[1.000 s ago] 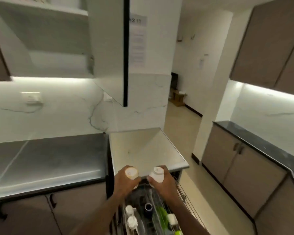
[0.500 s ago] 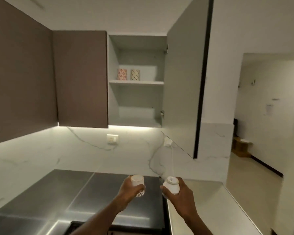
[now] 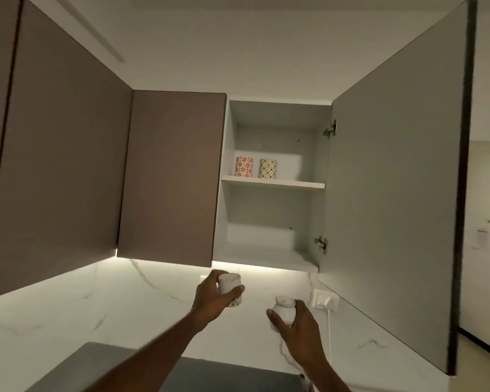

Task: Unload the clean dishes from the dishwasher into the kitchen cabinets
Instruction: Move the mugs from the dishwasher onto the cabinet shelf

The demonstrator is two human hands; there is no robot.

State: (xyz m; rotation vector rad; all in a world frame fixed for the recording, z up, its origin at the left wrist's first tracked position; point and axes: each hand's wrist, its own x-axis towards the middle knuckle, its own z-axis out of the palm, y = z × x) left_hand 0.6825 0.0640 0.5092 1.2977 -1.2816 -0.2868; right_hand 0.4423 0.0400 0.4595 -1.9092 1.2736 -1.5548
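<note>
My left hand [image 3: 212,299] grips a small white patterned cup [image 3: 230,285], raised just below the open wall cabinet [image 3: 272,256]. A little lower and to the right, my right hand [image 3: 300,332] holds a white jar-shaped cup [image 3: 284,308]. Inside the cabinet, the upper shelf [image 3: 273,183] carries two patterned cups at its left end: a red-flowered cup [image 3: 244,166] and a brown-patterned cup [image 3: 267,168]. The cabinet's bottom shelf is bare. The dishwasher is out of view.
The cabinet door [image 3: 393,193] stands swung open on the right, its lower edge close to my right hand. Shut brown cabinet doors [image 3: 167,176] fill the left. A wall socket [image 3: 325,299] sits on the marble backsplash. Dark worktop [image 3: 96,363] lies below.
My view has tilted up from the dishwasher rack to the open cabinet. Both hands have risen with their cups toward the cabinet's bottom shelf, the left one higher.
</note>
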